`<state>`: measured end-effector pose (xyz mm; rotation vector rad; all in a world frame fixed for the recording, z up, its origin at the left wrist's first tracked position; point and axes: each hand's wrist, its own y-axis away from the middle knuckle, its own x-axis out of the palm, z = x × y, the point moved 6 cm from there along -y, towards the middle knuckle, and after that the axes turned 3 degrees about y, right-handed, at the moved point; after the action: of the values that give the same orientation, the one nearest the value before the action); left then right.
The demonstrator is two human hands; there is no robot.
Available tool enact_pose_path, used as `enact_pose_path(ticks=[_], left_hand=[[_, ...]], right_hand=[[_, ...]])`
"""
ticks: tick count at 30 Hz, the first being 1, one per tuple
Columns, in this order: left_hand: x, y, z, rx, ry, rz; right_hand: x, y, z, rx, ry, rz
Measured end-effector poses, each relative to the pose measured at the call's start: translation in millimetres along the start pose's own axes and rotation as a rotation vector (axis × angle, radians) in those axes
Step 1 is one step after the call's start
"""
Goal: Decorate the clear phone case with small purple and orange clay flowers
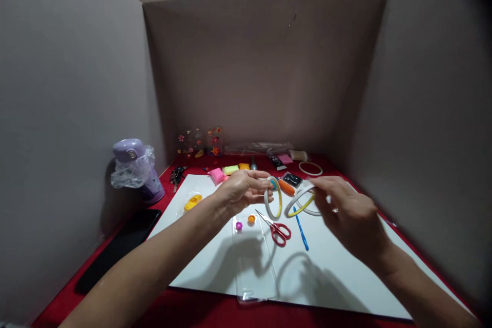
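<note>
My left hand (240, 189) pinches a white bangle with a yellow inner side (280, 200) and holds it upright above the white board (207, 256). Between the fingers of my right hand (348, 212) are a similar white and yellow bangle (292, 210) and what looks like another white ring behind it. Red-handled scissors (282, 236) lie below the hands, beside a blue pen-like tool (301, 230). An orange flower-shaped piece (251, 219) and a magenta one (239, 225) rest on a clear plastic case (257, 279).
A purple bottle (151, 192) and a black phone (119, 248) stand and lie left. Yellow clay (192, 202) is on the board. Behind are a pink packet (217, 176), an orange-handled tool (286, 187) and another bangle (310, 173). Grey walls (265, 72) enclose the red cloth.
</note>
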<state>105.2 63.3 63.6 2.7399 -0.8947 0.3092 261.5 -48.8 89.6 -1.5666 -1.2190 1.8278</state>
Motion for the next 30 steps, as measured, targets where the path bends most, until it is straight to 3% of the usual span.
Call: enact_pose_path(ticks=[4,5,8,10,16,21,26,30], left_hand=[[6.5,-33.5,-15.3,0.166,-0.281,-0.07],[11.2,-45.9,-17.1,0.191,-0.347,-0.072],[30.0,-89.1,-16.1,0.263,-0.589,-0.053],[42.6,-117.8,-11.0,0.309,-0.758,-0.051],[75.6,-182.7,13.7,0.357,-1.156,0.004],[91.8,-209.0,24.4,0.382,-1.283,0.06],[91.5,-202.9,24.0,0.425,-1.242,0.133],[79.0,-171.5,16.0,0.43,-1.093,0.076]], right_hand=[[-46.7,19.3,-44.2,0.326,0.13,-0.105],[-53.8,27.5,-55.2,0.438,0.112,-0.075],[-61.9,61.7,-83.5,0.789,-0.16,0.001],[-58.8,84.3,-92.8,0.928,-0.335,0.069],[-54.9,117.5,-90.7,1.023,-0.553,0.156],[-42.5,126.5,-82.6,1.147,-0.698,0.222],[-26.1,123.2,-77.7,1.148,-0.768,0.228],[-19.5,107.5,-66.4,1.132,-0.746,0.221]])
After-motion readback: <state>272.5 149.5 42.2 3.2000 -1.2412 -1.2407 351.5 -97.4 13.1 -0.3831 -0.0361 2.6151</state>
